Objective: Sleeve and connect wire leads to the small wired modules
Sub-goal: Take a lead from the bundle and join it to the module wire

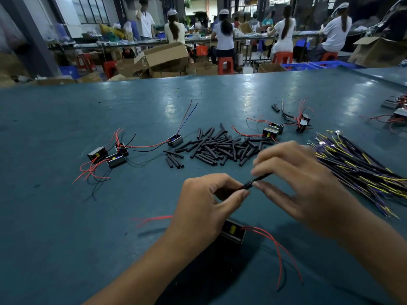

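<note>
Your L hand (pixel 207 203) pinches a black sleeve (pixel 246 185) betw thumb & forefinger, fingers (pixel 241 195) curled round it. Your R hand (pixel 295 183) meets it from the other side: thumb & forefinger pinch a thin black lead (pixel 263 177) whose end sits at the sleeve's mouth. R hand is a bit blurred, so can't tell if the lead is inside the sleeve yet.

Under your L wrist, 1 module (pixel 233 233) lies on the table (pixel 66 238), red & black wires (pixel 279 256) trailing out to the R and toward you, another red wire showing to the L of the hand.

Mid-table, beyond your hands: a loose pile of black sleeves (pixel 218 147). Just L of the pile, 1 module (pixel 174 140) w/ red & blue wires sticking up. Further L, a group of 3 modules (pixel 109 154) w/ red wires. Behind the pile to the R, more modules (pixel 273 129) w/ red wires. On your R, a fan of black/yellow/purple leads (pixel 361 170), near your R hand but apart from it.

Far side of the room: people at benches, backs to you, w/ cartons & red stools.
</note>
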`<state>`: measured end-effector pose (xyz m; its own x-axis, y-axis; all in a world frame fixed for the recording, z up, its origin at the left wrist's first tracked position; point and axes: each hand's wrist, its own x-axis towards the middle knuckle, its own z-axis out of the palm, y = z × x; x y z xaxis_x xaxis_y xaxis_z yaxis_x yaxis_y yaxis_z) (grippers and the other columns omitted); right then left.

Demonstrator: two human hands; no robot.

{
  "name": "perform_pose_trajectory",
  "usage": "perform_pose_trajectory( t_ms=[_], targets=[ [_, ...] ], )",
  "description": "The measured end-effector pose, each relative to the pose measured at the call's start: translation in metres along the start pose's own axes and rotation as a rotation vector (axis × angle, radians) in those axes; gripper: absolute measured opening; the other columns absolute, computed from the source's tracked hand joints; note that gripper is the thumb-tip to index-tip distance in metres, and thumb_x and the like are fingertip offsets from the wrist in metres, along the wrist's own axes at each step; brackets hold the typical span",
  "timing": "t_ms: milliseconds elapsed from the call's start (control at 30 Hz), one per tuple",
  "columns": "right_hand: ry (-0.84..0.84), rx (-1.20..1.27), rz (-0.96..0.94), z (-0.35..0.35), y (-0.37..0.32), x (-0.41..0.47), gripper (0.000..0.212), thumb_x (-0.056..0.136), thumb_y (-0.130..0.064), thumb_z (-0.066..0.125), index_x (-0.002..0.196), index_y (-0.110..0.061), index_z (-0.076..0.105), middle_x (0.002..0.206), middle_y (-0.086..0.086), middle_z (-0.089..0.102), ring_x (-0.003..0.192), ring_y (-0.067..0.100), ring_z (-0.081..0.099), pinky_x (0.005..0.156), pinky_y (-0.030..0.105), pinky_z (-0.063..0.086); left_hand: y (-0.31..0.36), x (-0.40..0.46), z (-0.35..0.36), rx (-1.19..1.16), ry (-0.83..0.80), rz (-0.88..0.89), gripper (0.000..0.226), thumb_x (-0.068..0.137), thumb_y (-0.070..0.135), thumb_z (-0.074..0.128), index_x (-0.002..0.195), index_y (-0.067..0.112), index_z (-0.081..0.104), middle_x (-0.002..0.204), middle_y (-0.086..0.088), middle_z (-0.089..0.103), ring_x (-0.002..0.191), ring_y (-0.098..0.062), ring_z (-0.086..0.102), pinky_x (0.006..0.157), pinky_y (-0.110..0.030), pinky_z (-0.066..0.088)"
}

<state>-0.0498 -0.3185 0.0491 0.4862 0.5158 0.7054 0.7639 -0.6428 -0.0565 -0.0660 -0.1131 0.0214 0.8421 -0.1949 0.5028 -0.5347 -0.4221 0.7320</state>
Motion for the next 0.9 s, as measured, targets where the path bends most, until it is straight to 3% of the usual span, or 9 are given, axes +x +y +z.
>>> perform_pose_trajectory(
  t_ms=[67,133,200,300,400,567,700,900],
  targets=[
    [0.179,-0.029,0.057,-0.001,-0.007,0.002,0.011,0.091,-0.016,0.066,0.094,-0.006,0.071,0.098,0.005,0.065,0.095,0.022,0.060,0.087,0.036,0.044,-0.003,0.002,0.001,-0.050,0.073,-0.058,0.007,0.085,0.018,0.080,0.080,0.014,0.078,0.068,0.006,0.071,0.063,-0.013,0.064,0.057,-0.026,0.051],
    [0.245,0.035,0.110,0.002,-0.018,0.001,0.010,0.093,-0.015,0.063,0.088,-0.008,0.069,0.084,0.000,0.064,0.080,0.015,0.057,0.077,0.026,0.045,-0.003,0.002,0.004,-0.057,0.140,-0.074,0.008,0.086,0.018,0.080,0.079,0.016,0.077,0.068,0.008,0.071,0.062,-0.010,0.063,0.056,-0.022,0.048],
    [0.153,0.112,0.202,0.010,-0.028,0.000,0.012,0.093,-0.021,0.061,0.086,-0.015,0.068,0.074,-0.007,0.062,0.067,0.008,0.055,0.065,0.024,0.045,-0.004,0.002,0.007,-0.020,0.193,-0.081,0.004,0.085,0.020,0.079,0.081,0.019,0.078,0.071,0.014,0.072,0.064,-0.001,0.064,0.057,-0.010,0.042],
    [0.009,0.185,0.385,0.024,-0.033,-0.002,0.012,0.096,-0.025,0.061,0.088,-0.020,0.068,0.067,-0.008,0.065,0.059,0.010,0.061,0.055,0.035,0.048,-0.005,0.001,0.014,0.015,0.180,-0.112,0.004,0.085,0.025,0.078,0.088,0.024,0.081,0.078,0.019,0.074,0.071,0.004,0.066,0.062,-0.007,0.042],
    [0.010,0.256,0.539,0.027,-0.032,0.000,0.012,0.095,-0.025,0.062,0.084,-0.022,0.067,0.063,-0.004,0.067,0.056,0.010,0.065,0.056,0.039,0.051,-0.006,0.000,0.018,-0.070,0.116,-0.167,0.005,0.087,0.024,0.077,0.091,0.026,0.081,0.081,0.020,0.075,0.076,0.000,0.070,0.065,-0.010,0.047],
    [-0.028,0.279,0.638,0.024,-0.034,0.003,0.024,0.092,-0.035,0.061,0.071,-0.023,0.066,0.057,-0.008,0.067,0.054,0.006,0.065,0.059,0.035,0.052,-0.006,0.002,0.016,-0.104,0.263,-0.215,0.002,0.089,0.022,0.076,0.087,0.023,0.078,0.077,0.017,0.074,0.070,0.000,0.068,0.064,-0.012,0.048],
    [-0.046,0.423,0.714,0.026,-0.035,0.008,0.024,0.093,-0.033,0.061,0.074,-0.025,0.072,0.061,-0.010,0.070,0.057,-0.001,0.068,0.052,0.027,0.056,0.000,0.000,0.017,-0.152,0.196,-0.188,0.009,0.092,0.020,0.072,0.094,0.026,0.079,0.084,0.017,0.076,0.079,-0.003,0.071,0.068,-0.015,0.051],
    [-0.017,0.627,0.805,0.026,-0.026,0.006,0.020,0.091,-0.029,0.069,0.074,-0.019,0.072,0.063,-0.001,0.071,0.060,0.015,0.072,0.045,0.027,0.055,0.004,0.004,0.014,-0.422,0.123,-0.331,0.036,0.091,-0.006,0.059,0.092,0.021,0.083,0.104,0.010,0.076,0.101,-0.001,0.068,0.081,-0.010,0.049]
  ],
)
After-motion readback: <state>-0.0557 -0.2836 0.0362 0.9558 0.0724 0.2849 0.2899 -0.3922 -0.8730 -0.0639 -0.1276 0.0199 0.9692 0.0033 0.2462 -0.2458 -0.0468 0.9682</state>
